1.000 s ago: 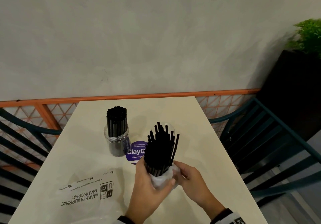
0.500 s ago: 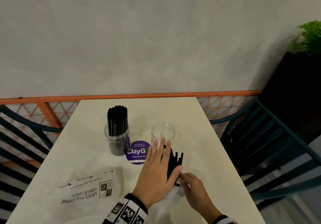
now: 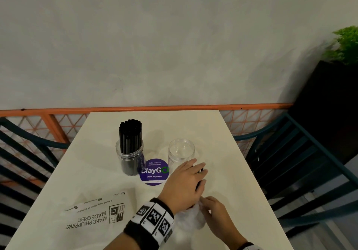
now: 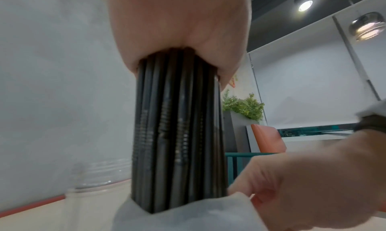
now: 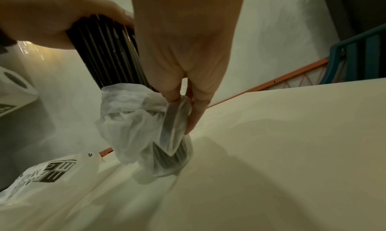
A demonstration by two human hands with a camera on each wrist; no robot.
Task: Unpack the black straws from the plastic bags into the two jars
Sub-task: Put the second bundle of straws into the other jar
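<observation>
- Holding the bundle of black straws [image 4: 177, 135] from the top, my left hand [image 3: 184, 183] has its fingers curled around them.
- My right hand [image 3: 215, 211] pinches the thin, crinkly plastic bag [image 5: 133, 127] bunched low on the straws.
- I see the clear empty jar [image 3: 181, 150] just past my left hand, by the round purple sticker [image 3: 154, 172].
- The full jar [image 3: 129, 152] stands left of it on the smooth cream table [image 3: 232, 172], with open room to the right edge.
</observation>
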